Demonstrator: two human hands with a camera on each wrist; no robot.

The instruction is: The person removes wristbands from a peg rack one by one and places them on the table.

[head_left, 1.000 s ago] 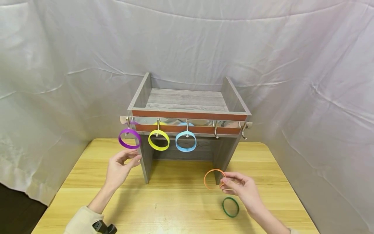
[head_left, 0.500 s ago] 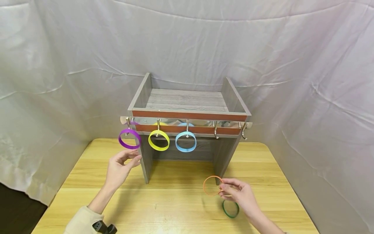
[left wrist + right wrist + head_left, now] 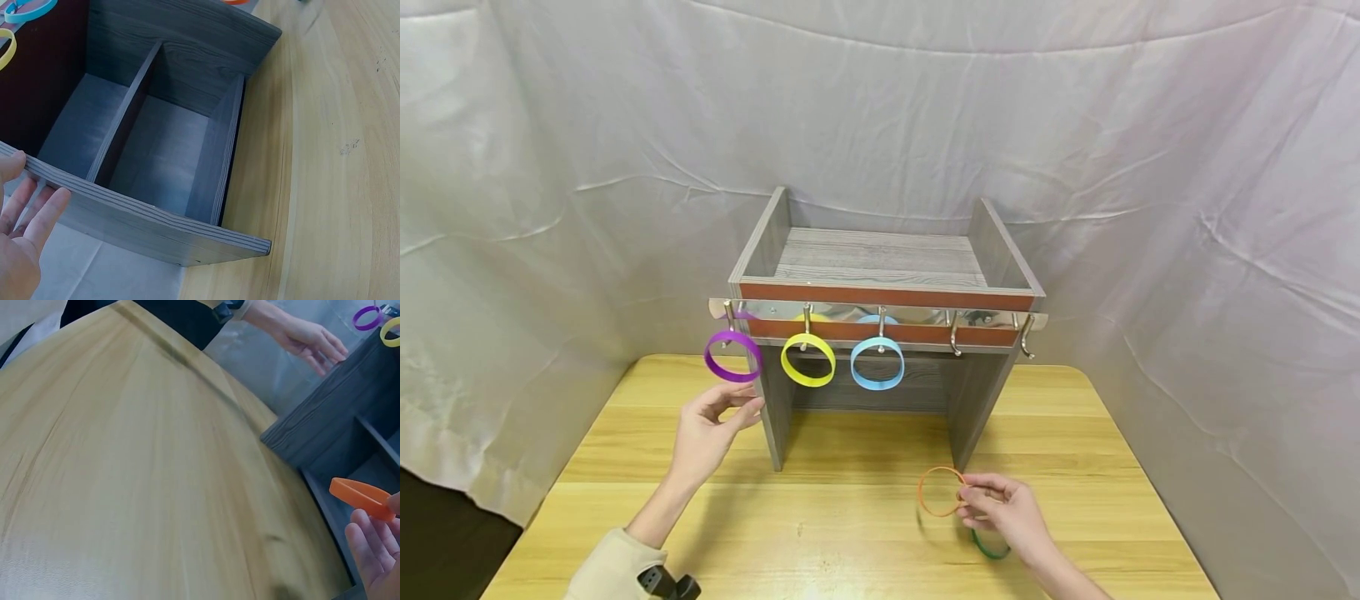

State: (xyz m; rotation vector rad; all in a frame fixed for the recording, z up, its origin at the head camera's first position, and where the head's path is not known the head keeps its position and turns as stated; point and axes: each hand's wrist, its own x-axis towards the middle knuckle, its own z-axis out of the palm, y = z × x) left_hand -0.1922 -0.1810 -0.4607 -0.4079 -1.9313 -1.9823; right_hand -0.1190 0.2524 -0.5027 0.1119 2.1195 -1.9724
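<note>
My right hand [image 3: 1007,512] pinches an orange wristband [image 3: 359,499] by its edge, low in front of the shelf's right leg. A green wristband [image 3: 989,553] lies on the table, partly hidden behind that hand. My left hand [image 3: 706,433] grips the front edge of the grey wooden shelf's left side panel [image 3: 156,215], thumb on one face and fingers on the other. On the hook rail [image 3: 917,315] hang a purple wristband [image 3: 733,377], a yellow wristband [image 3: 808,381] and a light blue wristband [image 3: 877,384], each on its own hook.
Two hooks at the rail's right end, a fourth hook [image 3: 955,337] and an end hook [image 3: 1026,337], hold nothing. The shelf [image 3: 880,250] stands at the back of the wooden table [image 3: 850,533]. Grey cloth [image 3: 880,100] encloses the back and sides.
My right hand has moved down and slightly left with the orange wristband, now covering much of the green one. The left hand has stayed on the panel.
</note>
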